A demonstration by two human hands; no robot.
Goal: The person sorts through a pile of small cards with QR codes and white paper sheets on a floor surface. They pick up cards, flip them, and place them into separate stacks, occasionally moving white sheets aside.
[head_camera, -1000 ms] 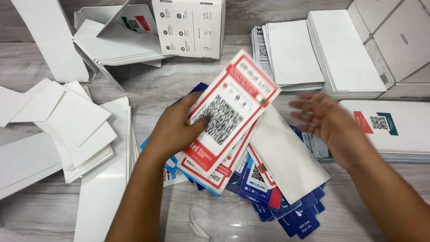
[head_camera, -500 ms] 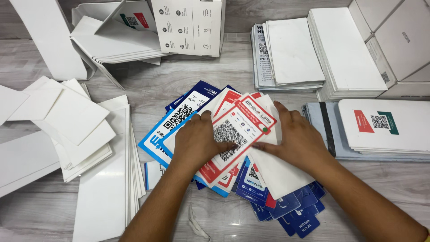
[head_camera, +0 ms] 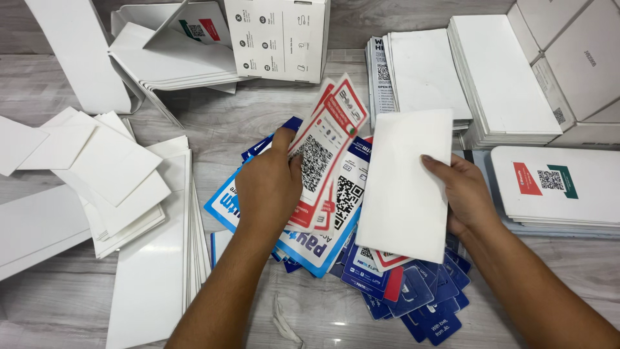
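Cards lie in a messy pile [head_camera: 387,284] in the middle of the grey wooden counter [head_camera: 258,116], blue ones and red ones mixed. The left hand [head_camera: 268,187] is just above the pile, on its left part. It pinches a bunch of red and white cards [head_camera: 326,148] between thumb and fingers and tilts them up. Some blue and white cards [head_camera: 323,245] rest under that hand too. The right hand [head_camera: 465,194] is on the right part of the pile. It holds a plain white envelope [head_camera: 407,187], with the thumb on top and the fingers hidden behind it. The envelope stands right beside the red cards, just apart from them. To the left of the pile lie loose white sheets [head_camera: 110,168]. Behind the pile stands a white box [head_camera: 278,39] with small black pictures. To the right of the pile are neat white stacks [head_camera: 497,77].
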